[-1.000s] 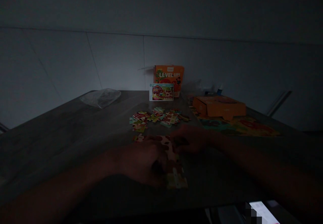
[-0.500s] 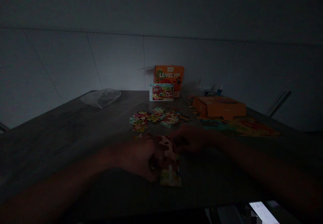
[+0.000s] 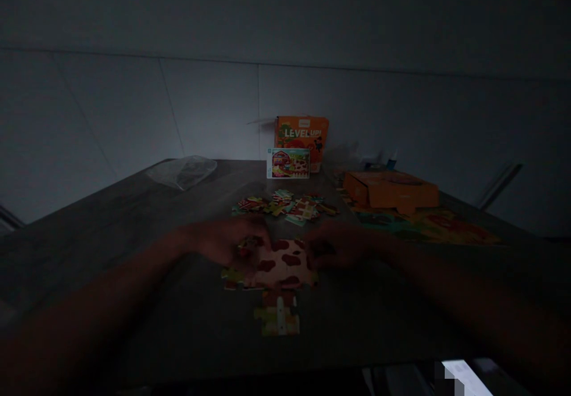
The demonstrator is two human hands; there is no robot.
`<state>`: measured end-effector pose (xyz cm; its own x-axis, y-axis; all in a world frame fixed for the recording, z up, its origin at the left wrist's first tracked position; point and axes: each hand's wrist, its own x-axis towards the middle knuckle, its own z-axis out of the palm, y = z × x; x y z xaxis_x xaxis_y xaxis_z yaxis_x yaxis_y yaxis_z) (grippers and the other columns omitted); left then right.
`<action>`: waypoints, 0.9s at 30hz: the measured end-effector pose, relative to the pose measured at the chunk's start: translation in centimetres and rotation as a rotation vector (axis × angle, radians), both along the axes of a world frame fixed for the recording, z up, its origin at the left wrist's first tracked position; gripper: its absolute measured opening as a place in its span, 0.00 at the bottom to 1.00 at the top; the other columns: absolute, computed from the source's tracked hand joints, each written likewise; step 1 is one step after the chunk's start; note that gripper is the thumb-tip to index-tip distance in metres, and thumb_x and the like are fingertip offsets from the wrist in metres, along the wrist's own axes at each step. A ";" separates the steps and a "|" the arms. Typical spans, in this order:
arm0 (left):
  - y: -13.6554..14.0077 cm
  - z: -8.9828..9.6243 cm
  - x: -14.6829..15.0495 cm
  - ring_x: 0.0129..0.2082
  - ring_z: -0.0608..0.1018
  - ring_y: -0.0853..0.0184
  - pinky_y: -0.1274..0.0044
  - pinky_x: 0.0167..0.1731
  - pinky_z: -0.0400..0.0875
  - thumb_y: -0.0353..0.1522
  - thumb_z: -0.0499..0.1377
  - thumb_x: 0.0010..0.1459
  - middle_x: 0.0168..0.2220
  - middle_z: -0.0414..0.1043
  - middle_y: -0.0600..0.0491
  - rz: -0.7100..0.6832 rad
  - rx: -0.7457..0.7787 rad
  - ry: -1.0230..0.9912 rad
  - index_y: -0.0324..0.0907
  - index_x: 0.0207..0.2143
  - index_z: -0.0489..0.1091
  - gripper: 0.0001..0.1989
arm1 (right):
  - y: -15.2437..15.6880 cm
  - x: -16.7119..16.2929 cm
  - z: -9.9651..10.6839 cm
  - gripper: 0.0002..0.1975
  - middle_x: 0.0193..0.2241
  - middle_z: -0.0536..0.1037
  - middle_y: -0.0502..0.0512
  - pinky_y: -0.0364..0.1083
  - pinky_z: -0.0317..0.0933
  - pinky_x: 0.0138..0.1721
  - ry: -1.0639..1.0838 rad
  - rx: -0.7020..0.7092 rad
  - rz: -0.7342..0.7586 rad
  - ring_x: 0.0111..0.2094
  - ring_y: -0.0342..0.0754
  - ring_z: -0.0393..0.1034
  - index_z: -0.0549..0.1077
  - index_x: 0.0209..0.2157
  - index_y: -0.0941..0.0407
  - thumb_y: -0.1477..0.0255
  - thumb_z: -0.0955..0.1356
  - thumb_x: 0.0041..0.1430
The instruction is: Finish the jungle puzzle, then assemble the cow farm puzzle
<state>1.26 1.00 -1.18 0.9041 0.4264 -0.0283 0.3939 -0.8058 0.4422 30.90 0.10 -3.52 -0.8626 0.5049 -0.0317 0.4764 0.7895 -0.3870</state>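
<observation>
Joined jigsaw puzzle pieces [image 3: 285, 262] with a white and brown cow pattern lie flat on the table between my hands. My left hand [image 3: 225, 238] is curled over their upper left side, its fingers closed on the edge beside a darker, colourful piece [image 3: 250, 244]. At the right edge, my right hand [image 3: 341, 242] has its fingers bent and closed on the cow section. Just below lies a puzzle piece [image 3: 280, 314] with a white fence post on green and yellow; dim light hides whether it is locked to the section. Fingertips are dark and partly hidden.
Loose puzzle pieces [image 3: 285, 206] are heaped beyond my hands. A picture card [image 3: 288, 164] leans on an orange "LEVEL UP!" box [image 3: 302, 131]. A clear plastic bag [image 3: 182, 172] lies back left. At right, an orange box [image 3: 392, 189] sits by a colourful flat sheet [image 3: 428, 223].
My left hand has moved up and left, uncovering more of the cow section. The fence-post piece appears further left. My right hand stays at the right edge.
</observation>
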 end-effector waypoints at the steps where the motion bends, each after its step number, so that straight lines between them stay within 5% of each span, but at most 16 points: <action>1: 0.0 0.0 0.0 0.48 0.72 0.57 0.70 0.48 0.68 0.37 0.68 0.52 0.49 0.69 0.46 0.003 -0.015 0.008 0.40 0.48 0.71 0.22 | 0.0 0.0 0.1 0.07 0.22 0.68 0.46 0.40 0.48 0.26 -0.003 0.014 -0.008 0.23 0.40 0.60 0.69 0.31 0.59 0.69 0.70 0.57; 12: -1.0 0.5 0.9 0.40 0.73 0.62 0.75 0.39 0.69 0.43 0.68 0.53 0.43 0.69 0.50 0.055 -0.065 0.094 0.41 0.44 0.71 0.21 | -1.3 -0.5 0.5 0.06 0.24 0.74 0.51 0.42 0.50 0.29 0.009 0.295 -0.084 0.25 0.44 0.66 0.75 0.36 0.57 0.72 0.69 0.55; 19: -0.9 0.3 0.9 0.41 0.73 0.62 0.75 0.40 0.69 0.43 0.68 0.51 0.43 0.68 0.50 0.060 -0.043 0.084 0.41 0.45 0.71 0.22 | -5.7 -3.2 2.0 0.28 0.27 0.78 0.50 0.42 0.52 0.27 0.022 0.139 -0.024 0.24 0.44 0.68 0.72 0.55 0.53 0.56 0.72 0.55; 22: -0.8 0.2 0.9 0.42 0.74 0.62 0.75 0.40 0.69 0.43 0.68 0.52 0.43 0.70 0.51 0.060 -0.056 0.071 0.42 0.44 0.71 0.21 | -7.4 -4.2 2.4 0.26 0.35 0.80 0.52 0.43 0.55 0.29 0.004 0.140 0.035 0.31 0.47 0.71 0.72 0.55 0.49 0.58 0.72 0.56; 27: -0.9 0.4 1.0 0.41 0.74 0.63 0.74 0.39 0.69 0.43 0.68 0.52 0.43 0.70 0.50 0.084 -0.076 0.094 0.42 0.45 0.71 0.22 | -7.5 -3.8 2.6 0.20 0.34 0.80 0.51 0.42 0.57 0.31 0.000 0.053 0.123 0.31 0.46 0.72 0.75 0.50 0.51 0.62 0.71 0.56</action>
